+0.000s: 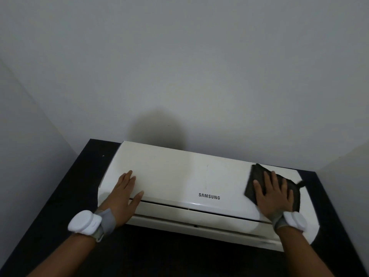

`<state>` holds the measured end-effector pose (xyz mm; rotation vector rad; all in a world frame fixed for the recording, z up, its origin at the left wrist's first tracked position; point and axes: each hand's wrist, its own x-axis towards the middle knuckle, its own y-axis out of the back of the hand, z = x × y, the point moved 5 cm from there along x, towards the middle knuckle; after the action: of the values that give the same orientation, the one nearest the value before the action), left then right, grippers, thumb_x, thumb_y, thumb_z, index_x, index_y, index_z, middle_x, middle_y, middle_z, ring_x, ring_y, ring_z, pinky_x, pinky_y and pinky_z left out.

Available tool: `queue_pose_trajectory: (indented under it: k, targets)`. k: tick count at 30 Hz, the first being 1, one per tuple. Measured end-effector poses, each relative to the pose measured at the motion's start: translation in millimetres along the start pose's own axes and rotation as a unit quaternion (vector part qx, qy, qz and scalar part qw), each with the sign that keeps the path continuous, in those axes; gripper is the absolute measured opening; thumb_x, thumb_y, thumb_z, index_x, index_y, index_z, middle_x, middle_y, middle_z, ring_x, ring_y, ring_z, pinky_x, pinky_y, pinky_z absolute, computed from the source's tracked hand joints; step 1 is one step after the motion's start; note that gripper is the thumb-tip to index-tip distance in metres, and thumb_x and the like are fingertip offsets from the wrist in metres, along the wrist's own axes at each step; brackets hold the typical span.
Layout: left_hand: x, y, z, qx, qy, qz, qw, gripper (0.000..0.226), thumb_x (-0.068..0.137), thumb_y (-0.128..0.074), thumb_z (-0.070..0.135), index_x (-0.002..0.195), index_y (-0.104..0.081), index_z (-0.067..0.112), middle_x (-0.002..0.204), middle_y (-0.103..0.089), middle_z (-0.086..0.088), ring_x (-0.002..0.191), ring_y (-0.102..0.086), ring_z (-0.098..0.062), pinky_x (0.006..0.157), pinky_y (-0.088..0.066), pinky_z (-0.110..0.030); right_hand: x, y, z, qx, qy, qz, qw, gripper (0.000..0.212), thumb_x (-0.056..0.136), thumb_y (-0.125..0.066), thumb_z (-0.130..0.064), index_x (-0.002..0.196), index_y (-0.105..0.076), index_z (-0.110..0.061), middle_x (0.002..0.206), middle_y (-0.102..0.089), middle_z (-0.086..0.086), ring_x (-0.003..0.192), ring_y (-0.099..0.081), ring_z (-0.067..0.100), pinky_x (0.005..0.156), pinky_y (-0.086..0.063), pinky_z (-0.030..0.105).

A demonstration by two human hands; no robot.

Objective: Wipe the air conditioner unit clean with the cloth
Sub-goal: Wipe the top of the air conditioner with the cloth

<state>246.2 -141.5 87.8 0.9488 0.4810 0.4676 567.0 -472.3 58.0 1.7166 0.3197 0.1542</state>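
Observation:
A white Samsung air conditioner unit (179, 176) lies face up on a black surface (83, 196). A dark cloth (257, 176) is spread on the unit's right end. My right hand (273, 194) lies flat on the cloth with fingers spread, pressing it against the front panel. My left hand (123, 194) rests flat on the left part of the panel, fingers together, holding nothing. Each wrist carries a white band device.
Grey walls (179, 66) rise behind the unit and meet in a corner at the left. A wall edge juts in at the far right. The black surface extends in front of the unit toward me.

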Motion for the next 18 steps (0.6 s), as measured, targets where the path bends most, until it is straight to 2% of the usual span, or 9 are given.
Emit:
queue_pose_trajectory:
  k: [5,10,14,18]
  targets:
    - [-0.6,10.6,-15.7,-0.004,0.009,0.002,1.0,0.066,0.096,-0.038,0.042,0.148,-0.011,0.01,0.158,0.005,0.0,0.144,0.007,-0.013,0.112,0.0,-0.022,21.6,-3.8,17.0,0.024,-0.129,-0.002,0.991,0.085,0.079,-0.002,-0.074,0.15,-0.017,-0.031,0.16,-0.009,0.001,0.144,-0.004,0.035,0.112,-0.001,0.06]
    - [3.9,17.2,-25.7,-0.006,0.014,0.002,1.0,0.067,0.096,-0.036,0.043,0.148,-0.01,0.009,0.158,0.008,-0.002,0.144,0.008,-0.015,0.113,0.001,-0.023,32.8,-8.6,-3.3,0.016,-0.186,-0.038,0.982,0.083,0.084,-0.007,-0.074,0.152,-0.011,-0.027,0.161,-0.003,0.001,0.144,0.004,0.04,0.11,0.004,0.065]
    - [10.9,21.6,-37.3,-0.002,0.018,-0.015,1.0,0.069,0.096,-0.033,0.046,0.148,-0.005,0.009,0.157,0.011,-0.001,0.144,0.011,-0.014,0.112,0.002,-0.024,30.5,-8.8,-48.2,0.013,-0.185,-0.054,0.981,0.08,0.086,-0.01,-0.073,0.152,-0.009,-0.027,0.161,-0.001,-0.002,0.144,0.007,0.04,0.111,0.004,0.064]
    - [15.8,24.4,-44.2,-0.006,0.027,-0.042,0.999,0.07,0.096,-0.03,0.047,0.148,0.0,0.011,0.157,0.015,0.0,0.143,0.013,-0.013,0.114,0.001,-0.027,23.2,-15.4,-117.7,0.002,-0.123,-0.068,0.99,0.074,0.09,-0.013,-0.069,0.152,-0.008,-0.03,0.161,0.0,-0.004,0.144,0.007,0.04,0.111,0.005,0.063]
